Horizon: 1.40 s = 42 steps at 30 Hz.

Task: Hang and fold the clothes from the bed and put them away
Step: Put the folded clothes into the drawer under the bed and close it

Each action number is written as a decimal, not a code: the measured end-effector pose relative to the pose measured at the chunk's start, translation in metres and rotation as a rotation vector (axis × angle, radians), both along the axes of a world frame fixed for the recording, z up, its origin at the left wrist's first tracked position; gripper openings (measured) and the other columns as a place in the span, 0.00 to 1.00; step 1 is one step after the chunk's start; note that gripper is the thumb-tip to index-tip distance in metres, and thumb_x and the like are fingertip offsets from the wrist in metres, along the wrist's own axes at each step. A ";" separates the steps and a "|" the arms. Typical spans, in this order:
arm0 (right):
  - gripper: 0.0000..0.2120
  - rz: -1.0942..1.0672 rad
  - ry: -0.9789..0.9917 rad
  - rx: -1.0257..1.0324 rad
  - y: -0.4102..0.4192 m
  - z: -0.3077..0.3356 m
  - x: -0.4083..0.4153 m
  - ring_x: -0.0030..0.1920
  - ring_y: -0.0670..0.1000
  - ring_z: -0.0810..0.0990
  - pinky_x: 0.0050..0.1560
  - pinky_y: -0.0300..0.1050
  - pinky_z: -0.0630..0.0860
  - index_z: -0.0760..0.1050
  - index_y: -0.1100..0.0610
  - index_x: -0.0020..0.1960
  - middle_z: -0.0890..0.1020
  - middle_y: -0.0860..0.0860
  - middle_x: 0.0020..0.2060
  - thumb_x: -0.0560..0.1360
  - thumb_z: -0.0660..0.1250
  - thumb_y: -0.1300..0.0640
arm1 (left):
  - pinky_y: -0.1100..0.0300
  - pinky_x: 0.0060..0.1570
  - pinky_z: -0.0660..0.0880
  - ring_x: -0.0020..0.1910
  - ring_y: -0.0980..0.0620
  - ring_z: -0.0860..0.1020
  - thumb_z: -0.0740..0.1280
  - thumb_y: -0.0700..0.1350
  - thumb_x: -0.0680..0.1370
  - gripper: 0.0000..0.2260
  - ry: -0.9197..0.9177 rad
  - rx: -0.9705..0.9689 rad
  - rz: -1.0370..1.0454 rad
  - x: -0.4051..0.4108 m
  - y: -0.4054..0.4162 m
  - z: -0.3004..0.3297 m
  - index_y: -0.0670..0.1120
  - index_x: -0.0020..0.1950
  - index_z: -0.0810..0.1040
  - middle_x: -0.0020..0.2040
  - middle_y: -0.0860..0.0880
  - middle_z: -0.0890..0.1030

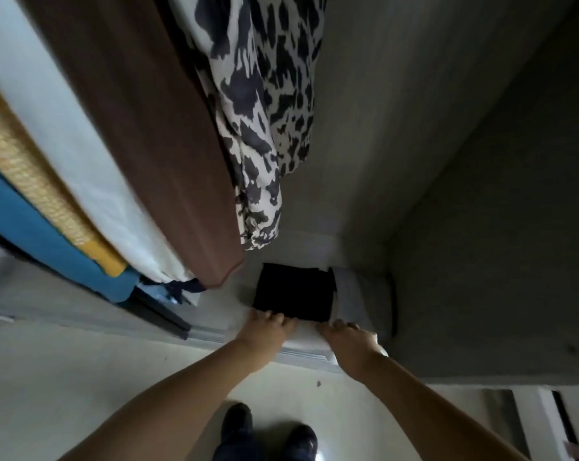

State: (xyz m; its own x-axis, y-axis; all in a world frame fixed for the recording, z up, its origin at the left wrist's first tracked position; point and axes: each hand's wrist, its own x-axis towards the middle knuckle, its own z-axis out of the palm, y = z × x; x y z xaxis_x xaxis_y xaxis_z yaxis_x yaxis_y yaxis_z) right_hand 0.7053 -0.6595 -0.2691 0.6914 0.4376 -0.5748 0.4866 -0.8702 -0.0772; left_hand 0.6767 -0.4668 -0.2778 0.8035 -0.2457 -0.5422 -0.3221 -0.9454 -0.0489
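Head view, looking down into a wardrobe: a folded black garment (294, 292) lies flat on the wardrobe floor (314, 341) at lower centre, beside a folded pale piece (358, 294). Left hand (268, 327) rests its curled fingers on the garment's near edge; right hand (348, 337) touches its near right corner, fingers together. Above hang a brown garment (148, 128) and a spotted one (268, 104).

Both bare arms stretched forward and down, left hand (268, 324) and right hand (347, 337) side by side, palms down, fingers (274, 317) extended.
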 end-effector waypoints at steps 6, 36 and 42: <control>0.25 -0.038 0.042 0.038 0.015 -0.125 0.075 0.62 0.62 0.76 0.61 0.55 0.74 0.62 0.43 0.73 0.72 0.56 0.67 0.79 0.56 0.59 | 0.42 0.65 0.63 0.67 0.39 0.67 0.58 0.38 0.78 0.29 -0.029 0.025 -0.064 0.072 0.015 -0.117 0.49 0.78 0.54 0.70 0.43 0.67; 0.30 -0.085 0.034 0.008 0.032 -0.476 0.132 0.76 0.61 0.37 0.72 0.67 0.43 0.40 0.45 0.78 0.38 0.52 0.78 0.80 0.43 0.36 | 0.35 0.67 0.33 0.72 0.48 0.26 0.55 0.64 0.78 0.36 0.014 -0.162 0.063 0.139 0.059 -0.481 0.57 0.77 0.38 0.75 0.50 0.28; 0.21 -0.146 -0.038 0.061 0.023 -0.328 0.105 0.58 0.58 0.77 0.53 0.50 0.73 0.62 0.54 0.72 0.76 0.56 0.61 0.83 0.48 0.46 | 0.45 0.68 0.57 0.72 0.45 0.63 0.53 0.54 0.82 0.23 0.020 -0.235 0.094 0.120 0.013 -0.333 0.47 0.75 0.60 0.73 0.43 0.66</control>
State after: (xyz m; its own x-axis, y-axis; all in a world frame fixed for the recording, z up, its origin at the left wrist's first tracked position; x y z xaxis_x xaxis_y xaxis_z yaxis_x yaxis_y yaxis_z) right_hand 0.8106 -0.6364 -0.5972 0.7711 0.3645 -0.5221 0.3590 -0.9261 -0.1164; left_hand 0.7965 -0.4542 -0.6104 0.8184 -0.2917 -0.4950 -0.2313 -0.9559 0.1810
